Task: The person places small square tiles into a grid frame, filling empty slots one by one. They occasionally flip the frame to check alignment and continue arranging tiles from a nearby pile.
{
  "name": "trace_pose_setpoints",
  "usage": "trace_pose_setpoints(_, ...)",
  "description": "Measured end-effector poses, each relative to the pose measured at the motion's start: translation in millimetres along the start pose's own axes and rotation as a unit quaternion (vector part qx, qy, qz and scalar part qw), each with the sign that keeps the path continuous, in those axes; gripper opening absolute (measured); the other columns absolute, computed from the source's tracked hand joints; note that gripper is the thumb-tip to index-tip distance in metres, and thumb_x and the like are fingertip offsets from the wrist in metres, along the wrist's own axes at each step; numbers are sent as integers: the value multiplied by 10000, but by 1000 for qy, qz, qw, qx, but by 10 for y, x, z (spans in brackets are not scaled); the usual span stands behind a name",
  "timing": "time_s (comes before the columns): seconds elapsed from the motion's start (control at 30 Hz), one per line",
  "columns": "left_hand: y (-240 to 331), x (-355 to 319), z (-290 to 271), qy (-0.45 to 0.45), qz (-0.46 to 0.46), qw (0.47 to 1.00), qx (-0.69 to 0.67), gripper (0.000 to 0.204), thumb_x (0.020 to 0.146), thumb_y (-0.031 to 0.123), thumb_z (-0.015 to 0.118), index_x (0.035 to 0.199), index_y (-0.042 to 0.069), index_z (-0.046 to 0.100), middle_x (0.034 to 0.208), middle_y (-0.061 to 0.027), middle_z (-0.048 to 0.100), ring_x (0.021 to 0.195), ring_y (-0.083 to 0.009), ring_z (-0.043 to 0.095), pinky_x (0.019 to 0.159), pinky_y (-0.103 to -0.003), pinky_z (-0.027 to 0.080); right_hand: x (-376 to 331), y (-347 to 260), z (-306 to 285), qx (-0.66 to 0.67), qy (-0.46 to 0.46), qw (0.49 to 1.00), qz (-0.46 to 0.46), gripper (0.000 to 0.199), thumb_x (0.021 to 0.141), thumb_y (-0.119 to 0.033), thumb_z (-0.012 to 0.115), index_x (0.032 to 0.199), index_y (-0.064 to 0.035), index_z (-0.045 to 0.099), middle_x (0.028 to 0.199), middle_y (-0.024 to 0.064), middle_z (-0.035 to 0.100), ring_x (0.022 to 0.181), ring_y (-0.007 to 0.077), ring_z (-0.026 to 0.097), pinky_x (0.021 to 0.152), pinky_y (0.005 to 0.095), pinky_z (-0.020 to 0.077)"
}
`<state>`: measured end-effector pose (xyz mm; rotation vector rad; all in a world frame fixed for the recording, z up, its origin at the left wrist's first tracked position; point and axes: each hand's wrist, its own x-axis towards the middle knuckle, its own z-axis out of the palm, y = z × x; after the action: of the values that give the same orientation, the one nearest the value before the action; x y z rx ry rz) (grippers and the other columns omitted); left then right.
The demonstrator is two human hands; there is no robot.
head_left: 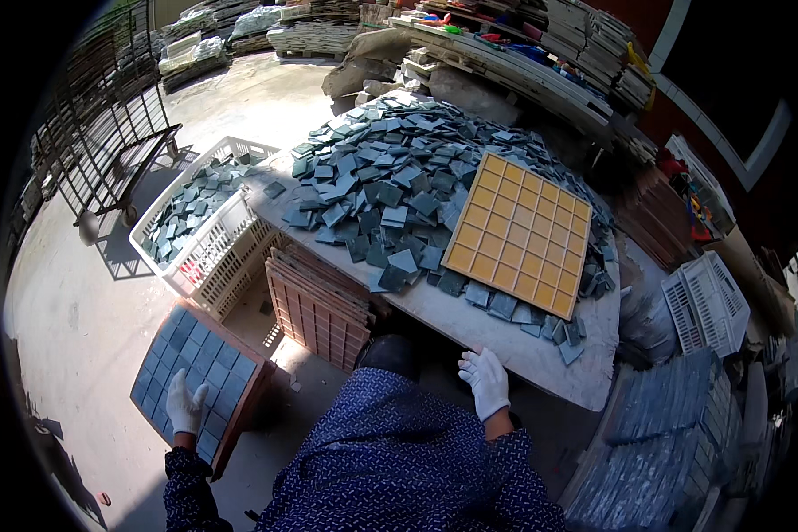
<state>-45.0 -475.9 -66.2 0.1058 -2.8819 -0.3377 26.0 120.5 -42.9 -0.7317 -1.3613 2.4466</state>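
My left hand [186, 403], in a white glove, lies over the square grey-blue tiles [191, 348] set in rows in a reddish-brown tray [245, 406] at the lower left. Its fingers are stretched out, with the thumb apart. In a matching glove, my right hand [485, 383] is beside the near edge of the work table [585, 377], fingers loosely bent and apart, nothing visible in them. A yellow grid tray [516, 235] with empty square cells rests tilted on a big heap of loose grey-blue tiles [377, 168] on the table.
At the table's left, a white plastic crate [224, 246] holds more loose tiles. Several reddish grid trays [315, 306] stand on edge below the table. Wrapped tile stacks [661, 434] and a white basket [708, 304] are on the right. A metal cart [106, 151] stands far left.
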Motion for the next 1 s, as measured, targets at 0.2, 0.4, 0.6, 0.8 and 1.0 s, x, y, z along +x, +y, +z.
trace_pose_setpoints(0.2, 1201, -361, 502, -191, 47, 978, 71, 1013, 725, 534, 715, 1466, 5, 271, 1536, -216, 241, 1419, -415, 197, 1133, -561, 157, 1183, -529, -599, 304, 134, 938, -101, 502, 967, -395, 527, 1326, -58, 429, 1408, 129, 445, 1278, 301, 442, 1046, 452, 395)
trace_pose_setpoints(0.4, 949, -504, 408, -152, -4, 987, -50, 853, 795, 421, 686, 1424, -35, 333, 1525, -255, 238, 1391, -447, 235, 1136, -512, 195, 1463, -911, -444, 398, 205, 893, -46, 697, 790, -587, 683, 1280, -130, 493, 1314, 66, 547, 1177, 259, 528, 886, 398, 493)
trace_pose_setpoints(0.6, 1628, -163, 390, -56, 96, 975, -194, 684, 796, 267, 697, 1349, -24, 417, 1415, -273, 405, 1279, -428, 423, 1050, -430, 387, 1418, -1514, -682, 292, 110, 947, -71, 293, 892, -242, 668, 1158, -197, 555, 1037, 11, 638, 862, 193, 623, 484, 235, 424)
trace_pose_setpoints(0.8, 2947, 30, 220, -380, -41, 559, -736, 537, 965, 287, 539, 1399, 2, 403, 1271, -164, 560, 1131, -217, 571, 925, -293, 474, 38, -968, -589, 243, 10, 965, -95, 281, 904, -136, 614, 1177, -139, 548, 1078, 41, 642, 924, 171, 626, 593, 277, 504)
trace_pose_setpoints(1.0, 3437, 156, 464, -135, 230, 866, -423, 654, 889, 248, 634, 1421, -5, 348, 1474, -229, 344, 1333, -353, 400, 1054, -415, 389, -1855, -304, -440, 143, 95, 977, -126, 399, 910, -153, 573, 1270, -1, 495, 1131, 154, 626, 1049, 290, 619, 882, 369, 514)
